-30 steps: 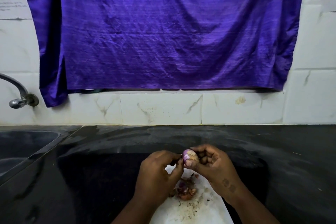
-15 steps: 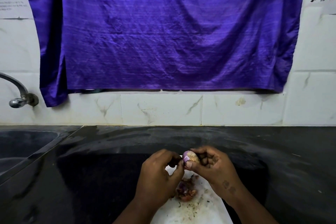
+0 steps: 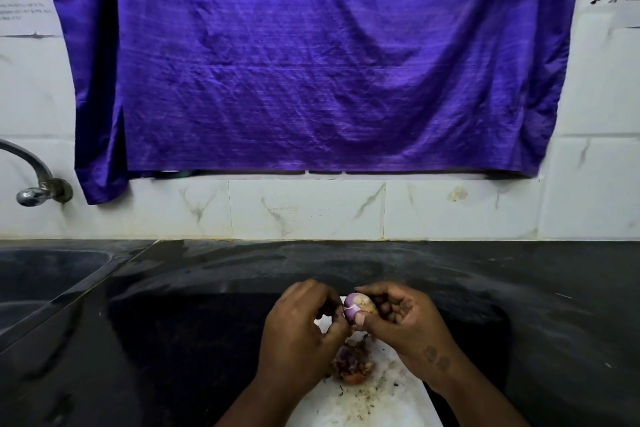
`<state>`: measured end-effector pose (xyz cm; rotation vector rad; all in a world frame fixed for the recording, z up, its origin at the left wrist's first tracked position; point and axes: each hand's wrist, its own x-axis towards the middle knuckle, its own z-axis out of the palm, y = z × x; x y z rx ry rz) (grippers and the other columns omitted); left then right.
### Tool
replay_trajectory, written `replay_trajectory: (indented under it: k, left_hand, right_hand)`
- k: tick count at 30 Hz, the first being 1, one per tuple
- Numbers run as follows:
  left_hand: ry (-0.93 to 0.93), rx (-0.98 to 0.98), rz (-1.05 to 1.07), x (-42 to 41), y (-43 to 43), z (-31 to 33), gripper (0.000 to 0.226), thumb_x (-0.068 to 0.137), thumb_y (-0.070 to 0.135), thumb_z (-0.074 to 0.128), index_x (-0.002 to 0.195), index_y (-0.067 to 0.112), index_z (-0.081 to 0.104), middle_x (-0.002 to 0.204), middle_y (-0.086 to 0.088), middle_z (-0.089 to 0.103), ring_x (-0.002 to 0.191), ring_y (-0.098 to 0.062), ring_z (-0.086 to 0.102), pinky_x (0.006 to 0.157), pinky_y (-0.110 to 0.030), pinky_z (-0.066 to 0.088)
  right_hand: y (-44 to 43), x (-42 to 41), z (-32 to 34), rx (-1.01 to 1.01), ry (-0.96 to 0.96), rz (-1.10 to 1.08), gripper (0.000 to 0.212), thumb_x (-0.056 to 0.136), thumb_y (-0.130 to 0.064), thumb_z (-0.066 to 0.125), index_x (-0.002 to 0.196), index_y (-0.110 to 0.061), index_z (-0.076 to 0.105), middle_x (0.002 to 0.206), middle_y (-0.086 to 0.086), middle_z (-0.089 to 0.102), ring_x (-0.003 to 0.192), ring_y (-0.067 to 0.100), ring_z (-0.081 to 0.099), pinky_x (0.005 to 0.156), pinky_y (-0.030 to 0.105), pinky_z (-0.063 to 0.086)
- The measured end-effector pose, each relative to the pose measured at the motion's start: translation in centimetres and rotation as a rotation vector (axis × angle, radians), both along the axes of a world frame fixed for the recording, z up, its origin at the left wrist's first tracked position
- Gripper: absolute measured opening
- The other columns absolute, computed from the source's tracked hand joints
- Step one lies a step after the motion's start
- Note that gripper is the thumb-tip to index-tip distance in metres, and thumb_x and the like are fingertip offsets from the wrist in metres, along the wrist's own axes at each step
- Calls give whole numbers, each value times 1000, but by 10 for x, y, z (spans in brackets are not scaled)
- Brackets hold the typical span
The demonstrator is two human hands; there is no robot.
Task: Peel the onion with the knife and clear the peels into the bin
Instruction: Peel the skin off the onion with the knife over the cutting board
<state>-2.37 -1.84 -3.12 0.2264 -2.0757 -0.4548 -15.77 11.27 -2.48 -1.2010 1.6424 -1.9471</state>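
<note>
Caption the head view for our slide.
Right hand holds a small onion, left hand picks at it above peels.

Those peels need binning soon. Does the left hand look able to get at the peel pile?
Probably yes: the peel pile lies uncovered on the white board close by the left hand, nothing between them, though its fingers pinch the onion the right hand holds.

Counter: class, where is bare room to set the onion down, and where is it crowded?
Bare counter lies between sink and left hand, right of the right hand, and along the tiled wall. Crowded: the white board, under both hands and peels.
</note>
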Motion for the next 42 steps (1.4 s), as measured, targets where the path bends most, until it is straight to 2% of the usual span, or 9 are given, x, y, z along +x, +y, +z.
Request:
replay_trajectory:
  k: [6, 11, 17, 21, 23, 29, 35, 38, 42]
  left_hand:
    - [25, -81, 31, 1, 0, 1, 9, 80, 31, 66, 76, 27, 59, 77, 16, 56, 75, -6, 52, 63, -28, 46]
    - [35, -131, 33, 1, 1, 2, 8, 84, 28, 65, 79, 27, 58, 79, 18, 55, 74, -5, 51, 64, -26, 45]
    - [36, 75, -226, -1, 2, 2, 5, 99, 31, 68, 102, 28, 71, 97, 19, 68, 90, -8, 67, 75, -11, 46]
    - [105, 118, -248, -5, -3, -1, 11, 93, 10, 76, 86, 16, 71, 84, 12, 67, 78, -11, 65, 70, -14, 47]
    - [125, 113, -239, -6, -4, -1, 13, 94, 13, 75, 83, 17, 70, 82, 13, 67, 76, -11, 64, 69, -15, 46]
    - [128, 122, -248, -5, -1, 1, 16, 98, 30, 63, 85, 22, 69, 84, 14, 67, 78, -13, 65, 68, -19, 48]
    - [184, 368, -137, -9, -16, -3, 19, 98, 7, 67, 86, 22, 69, 86, 9, 73, 85, -14, 71, 70, -29, 56]
    - [96, 271, -160, -5, -17, -3, 16, 100, 15, 67, 86, 23, 68, 85, 9, 71, 82, -16, 69, 66, -32, 55]
    - [39, 136, -211, -4, -12, -6, 22, 100, 29, 61, 79, 24, 65, 75, 8, 63, 69, -15, 61, 61, -38, 50]
  right_hand:
    - [1, -1, 1, 29, 22, 14, 27, 78, -5, 84, 101, -19, 80, 100, 13, 80, 96, 34, 75, 86, 54, 61]
    - [4, 1, 5, 35, 19, 29, 24, 79, -1, 81, 97, -18, 82, 95, 13, 80, 89, 31, 76, 77, 40, 63]
    - [8, 3, 10, -42, -17, -3, 16, 85, 2, 74, 98, -5, 79, 80, 18, 79, 66, 19, 74, 57, 18, 53]
    - [7, 3, 10, -11, -14, 6, 23, 79, -14, 78, 102, -9, 80, 83, 12, 80, 68, 16, 73, 59, 21, 53]
    - [6, 3, 10, 21, 2, 12, 23, 79, -19, 79, 102, -15, 81, 88, 12, 81, 70, 19, 72, 60, 27, 54]
    - [10, 6, 13, 28, 9, 37, 20, 85, -3, 75, 99, -15, 82, 88, 9, 81, 68, 12, 71, 59, 21, 53]
    - [8, 6, 9, 68, 4, 58, 27, 78, -2, 81, 97, -21, 84, 99, 8, 81, 90, 21, 75, 78, 33, 61]
    - [9, 6, 11, 43, -5, 23, 24, 82, -8, 80, 99, -26, 83, 99, 4, 82, 84, 15, 75, 71, 27, 56]
    - [10, 5, 14, 5, -40, 7, 26, 81, -18, 79, 105, -27, 80, 97, 5, 81, 78, 15, 72, 68, 29, 53]
